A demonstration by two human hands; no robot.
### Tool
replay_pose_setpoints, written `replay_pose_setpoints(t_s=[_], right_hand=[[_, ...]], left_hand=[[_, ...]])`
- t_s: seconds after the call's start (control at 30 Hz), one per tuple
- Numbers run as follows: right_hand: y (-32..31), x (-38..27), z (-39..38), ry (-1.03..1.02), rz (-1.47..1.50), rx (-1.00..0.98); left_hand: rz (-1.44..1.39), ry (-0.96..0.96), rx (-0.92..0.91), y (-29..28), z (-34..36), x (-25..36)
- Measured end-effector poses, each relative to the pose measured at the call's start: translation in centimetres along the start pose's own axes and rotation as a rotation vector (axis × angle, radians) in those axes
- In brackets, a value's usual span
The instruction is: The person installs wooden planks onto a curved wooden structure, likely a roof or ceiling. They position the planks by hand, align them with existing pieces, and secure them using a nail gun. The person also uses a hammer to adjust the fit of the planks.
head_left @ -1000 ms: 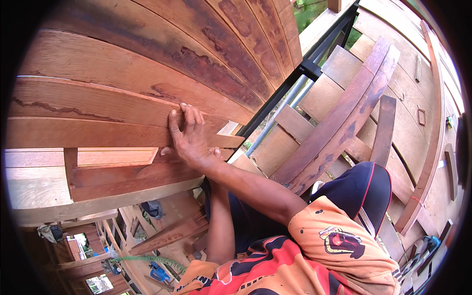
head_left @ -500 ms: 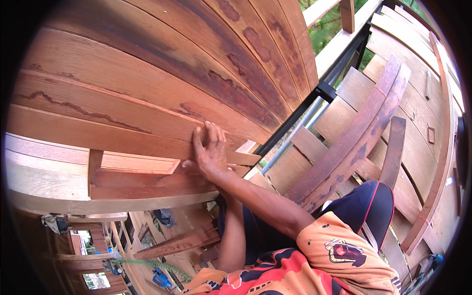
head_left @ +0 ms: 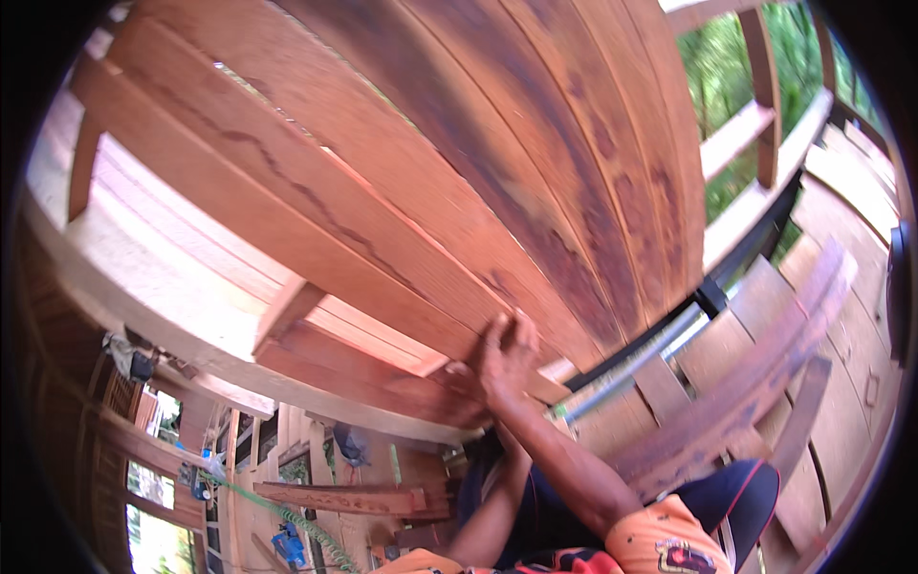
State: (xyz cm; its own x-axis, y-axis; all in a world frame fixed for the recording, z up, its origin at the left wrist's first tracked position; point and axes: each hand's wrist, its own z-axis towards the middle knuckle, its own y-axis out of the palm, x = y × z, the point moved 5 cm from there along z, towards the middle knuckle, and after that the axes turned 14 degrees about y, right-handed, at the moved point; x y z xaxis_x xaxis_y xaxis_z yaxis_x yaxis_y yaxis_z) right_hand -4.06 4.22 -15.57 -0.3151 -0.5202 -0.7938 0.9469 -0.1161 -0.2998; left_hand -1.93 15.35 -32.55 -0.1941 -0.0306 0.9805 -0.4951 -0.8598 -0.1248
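A wall of long reddish-brown planks [head_left: 402,182] with dark stains rises in front of me. My right hand [head_left: 510,359] bends its fingers over the upper edge of the lowest plank [head_left: 316,234], close to that plank's right end. Below and left of it, my left hand [head_left: 466,381] is against the underside of the same plank area. The right wrist partly covers this hand, and blur smears its fingers. Under the plank runs a frame with a short upright block [head_left: 290,311] and a pale lower rail [head_left: 220,378].
A black metal beam [head_left: 660,330] passes the planks' right ends. Curved dark timbers [head_left: 755,359] lie on floorboards at my right. At lower left are a green coiled hose [head_left: 287,512], a blue tool [head_left: 289,543] and a loose board [head_left: 339,498].
My view has turned, so the planks slant more steeply and sit farther right. Thin bright gaps now show between some planks. Both hands stay at the plank's right end.
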Motion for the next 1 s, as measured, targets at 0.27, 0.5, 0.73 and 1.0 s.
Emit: replay_pose_setpoints(t_s=[0.27,0.5,0.73,1.0], right_hand=[[0.0,-0.5,-1.2,0.043,0.055,-0.102],[0.8,1.2,-1.4,0.073,-0.004,-0.063],[-0.5,0.8,-0.4,0.042,0.022,-0.080],[-0.7,-0.2,-1.6,0.059,0.064,-0.114]], left_hand=[[-0.024,0.050,0.040,0.2,0.0,0.7],[-0.014,0.072,0.047,2.0,1.1,2.5],[0.007,0.102,0.050,2.5,1.9,3.7],[0.048,0.137,0.072,1.0,1.5,4.7]])
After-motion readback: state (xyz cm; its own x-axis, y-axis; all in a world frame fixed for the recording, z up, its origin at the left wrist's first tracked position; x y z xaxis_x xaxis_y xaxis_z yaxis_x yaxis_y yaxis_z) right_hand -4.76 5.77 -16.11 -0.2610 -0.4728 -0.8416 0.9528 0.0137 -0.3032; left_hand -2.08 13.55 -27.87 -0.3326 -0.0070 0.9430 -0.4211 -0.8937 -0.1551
